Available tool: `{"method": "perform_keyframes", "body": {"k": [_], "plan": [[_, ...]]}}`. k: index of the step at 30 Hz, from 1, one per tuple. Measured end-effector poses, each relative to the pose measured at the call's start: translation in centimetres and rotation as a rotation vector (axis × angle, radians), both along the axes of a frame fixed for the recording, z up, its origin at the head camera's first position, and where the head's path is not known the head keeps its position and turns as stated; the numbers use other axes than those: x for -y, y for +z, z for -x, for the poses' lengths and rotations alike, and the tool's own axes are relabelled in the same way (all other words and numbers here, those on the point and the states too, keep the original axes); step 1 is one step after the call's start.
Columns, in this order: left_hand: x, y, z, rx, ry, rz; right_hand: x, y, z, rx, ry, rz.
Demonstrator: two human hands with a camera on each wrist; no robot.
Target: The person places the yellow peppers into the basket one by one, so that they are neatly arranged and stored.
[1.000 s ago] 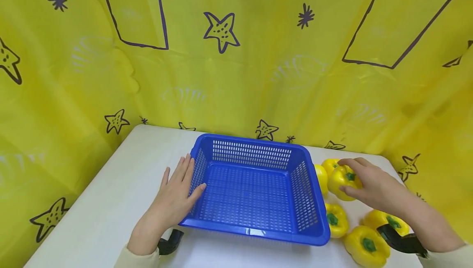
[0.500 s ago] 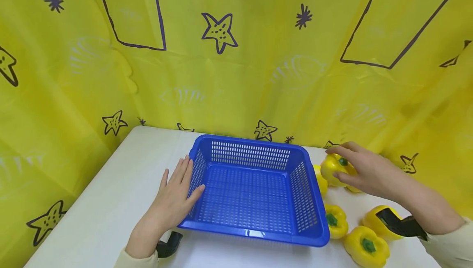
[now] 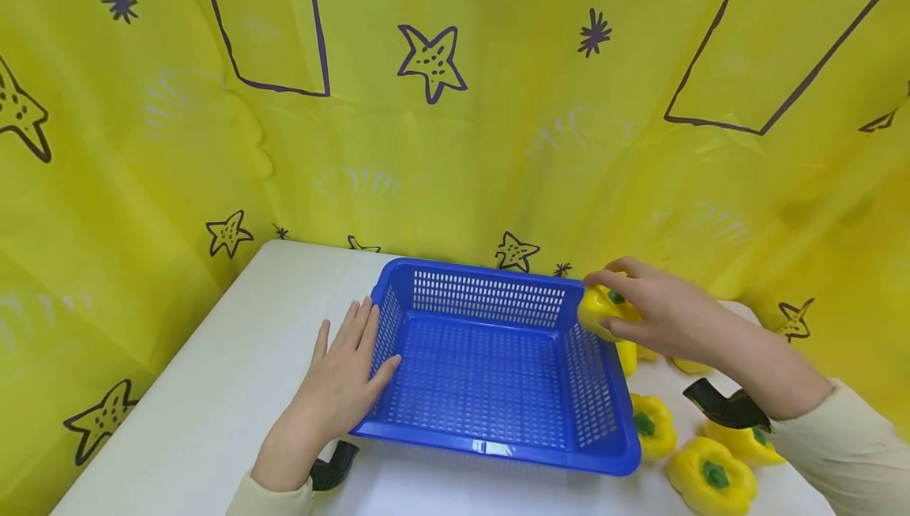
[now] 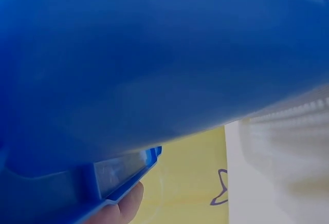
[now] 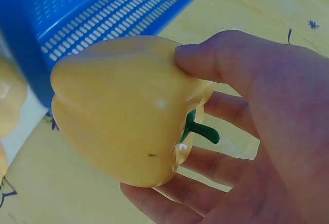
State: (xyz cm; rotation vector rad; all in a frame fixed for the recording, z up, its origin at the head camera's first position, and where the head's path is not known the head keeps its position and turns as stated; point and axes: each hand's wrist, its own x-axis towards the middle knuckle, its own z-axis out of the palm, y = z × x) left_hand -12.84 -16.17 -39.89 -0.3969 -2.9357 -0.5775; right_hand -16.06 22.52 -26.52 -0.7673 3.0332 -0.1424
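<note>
A yellow bell pepper (image 5: 123, 106) with a green stem is held between the thumb and fingers of my right hand (image 3: 657, 306). In the head view this pepper overlaps the back right corner of the blue perforated basket (image 3: 472, 449). Nothing lies inside the basket. My left hand (image 3: 337, 378) rests along the basket's left rim, fingers straight and the thumb reaching over the edge. Seen from the left wrist, the basket wall (image 4: 154, 64) fills most of the picture, with a fingertip (image 4: 131, 203) at the rim below.
Right of the basket, several more yellow bell peppers lie on the white table (image 3: 206, 366), among them one near the front (image 3: 711, 476) and one beside the basket's side (image 3: 654, 425). A yellow curtain (image 3: 498, 137) with drawn stars hangs behind and at both sides.
My right hand has lifted a yellow bell pepper from the group on the right and carried it left to the basket's back right corner. My left hand has stayed at the left rim.
</note>
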Motion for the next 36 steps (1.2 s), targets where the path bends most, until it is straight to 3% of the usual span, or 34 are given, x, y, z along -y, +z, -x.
{"method": "perform_keyframes", "body": {"k": [6,13,23,28,36], "plan": [[-0.2,-0.1,0.1,0.005,0.010,0.010,1.9,-0.6,0.6,0.020,0.019,0.030],[0.0,0.2,0.3,0.004,-0.003,-0.035,3.4,-1.6,1.1,0.007,0.079,0.046],[1.3,0.4,0.5,0.007,-0.032,-0.119,5.5,-2.7,1.6,0.014,0.100,0.042],[1.3,0.2,0.5,0.042,-0.031,-0.097,6.8,-3.1,2.0,0.021,0.122,0.037],[1.3,0.0,0.4,0.041,-0.022,-0.074,9.2,-4.1,2.7,0.075,0.140,0.073]]}}
